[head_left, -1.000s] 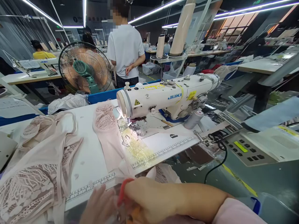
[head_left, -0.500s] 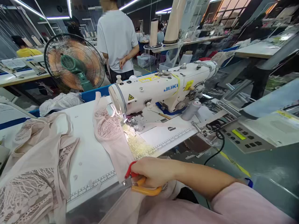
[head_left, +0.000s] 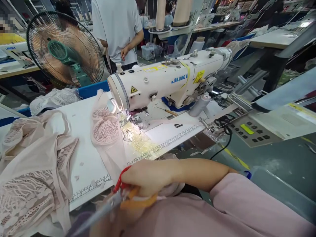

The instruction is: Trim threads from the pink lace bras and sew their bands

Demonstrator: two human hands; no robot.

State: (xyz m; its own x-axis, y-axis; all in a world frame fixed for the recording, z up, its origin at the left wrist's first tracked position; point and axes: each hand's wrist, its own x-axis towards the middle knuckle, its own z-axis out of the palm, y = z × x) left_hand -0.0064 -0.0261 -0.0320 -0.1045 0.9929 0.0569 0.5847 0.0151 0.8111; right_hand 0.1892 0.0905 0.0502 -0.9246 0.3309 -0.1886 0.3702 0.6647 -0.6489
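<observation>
My right hand (head_left: 150, 174) is wrapped round the handles of a pair of scissors (head_left: 139, 203), one handle red and the other orange. The blades point to the lower left, smeared by motion. Behind the blades, a blurred patch at the bottom edge appears to be my left hand (head_left: 111, 214); its fingers cannot be made out. A pale pink lace bra (head_left: 106, 131) lies on the white sewing table, left of the needle area of the JUKI sewing machine (head_left: 148, 85). Its band runs down towards my right hand.
More pink lace bras (head_left: 32, 191) are heaped at the left of the table (head_left: 84, 164). A grey thread cone (head_left: 200, 105) stands beside the machine. Beyond it are a large fan (head_left: 64, 49) and a standing person (head_left: 118, 29). A control box (head_left: 256, 128) is at the right.
My right hand and the scissors have moved left and down in view. A blurred hand now shows behind the blades. The whole view has shifted, with the machine higher and further left.
</observation>
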